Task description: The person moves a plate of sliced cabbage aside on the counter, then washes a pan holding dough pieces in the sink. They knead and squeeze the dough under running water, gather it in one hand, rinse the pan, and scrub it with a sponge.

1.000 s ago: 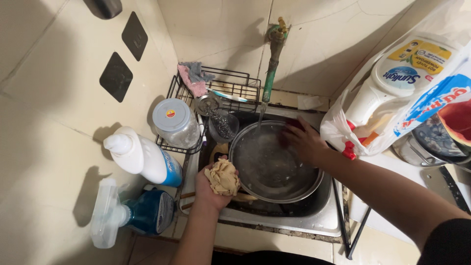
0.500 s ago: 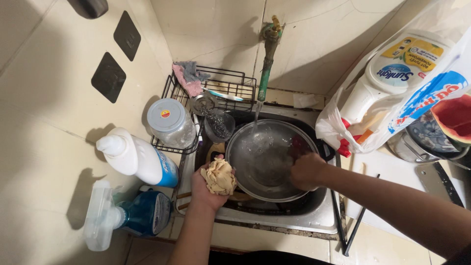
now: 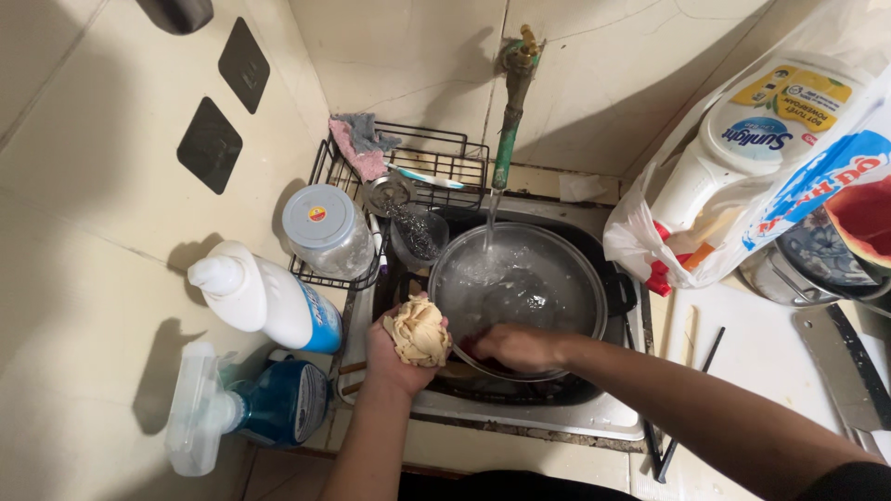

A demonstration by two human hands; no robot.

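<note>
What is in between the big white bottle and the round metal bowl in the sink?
In the head view, the left hand sits between the white bottle and the metal bowl, squeezing a crumpled beige cloth.

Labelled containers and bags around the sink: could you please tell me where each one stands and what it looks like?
White bottle: left of the sink, lying, blue label.
Blue spray bottle: lower left, clear trigger.
Clear jar: in the black wire rack, round sticker on its lid.
White detergent jug: right, inside a plastic bag, yellow-blue label.
</note>
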